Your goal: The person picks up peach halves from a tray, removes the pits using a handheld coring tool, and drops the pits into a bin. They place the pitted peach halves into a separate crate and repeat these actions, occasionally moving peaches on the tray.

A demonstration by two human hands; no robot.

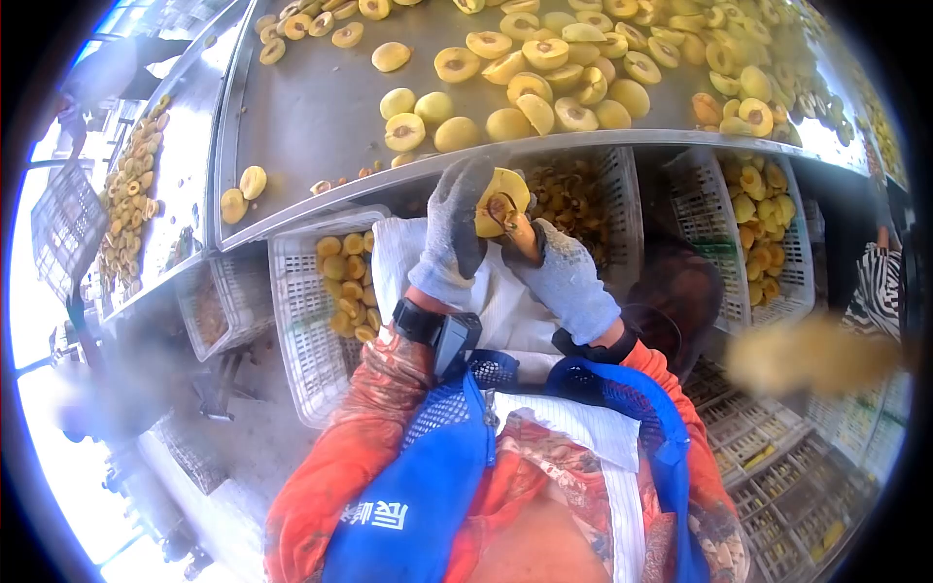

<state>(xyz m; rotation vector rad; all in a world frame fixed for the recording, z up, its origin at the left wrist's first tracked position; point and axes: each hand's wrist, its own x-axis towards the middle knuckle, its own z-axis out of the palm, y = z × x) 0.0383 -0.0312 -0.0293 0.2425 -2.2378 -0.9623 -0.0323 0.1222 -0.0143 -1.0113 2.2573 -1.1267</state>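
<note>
My left hand [452, 228], in a grey work glove, is closed around a yellow peach half [507, 191] with its cut face and brown pit hollow showing. My right hand [571, 277], also gloved, grips a small tool with a tan handle [524, 239]. The tool's front end meets the brown centre of the peach; its tip is hidden there. Both hands are just in front of the metal table's edge, above a white cloth [403, 257] over my lap. Many cut peach halves [489, 45] lie on the metal table [311, 107].
A white crate [292, 321] holding peaches stands at my left. Below the table edge, another crate [627, 204] holds brownish scraps. Farther right, a crate [799, 257] contains peach halves. Stacked crates [777, 486] stand at lower right. A person's striped sleeve or cloth [875, 287] shows at right.
</note>
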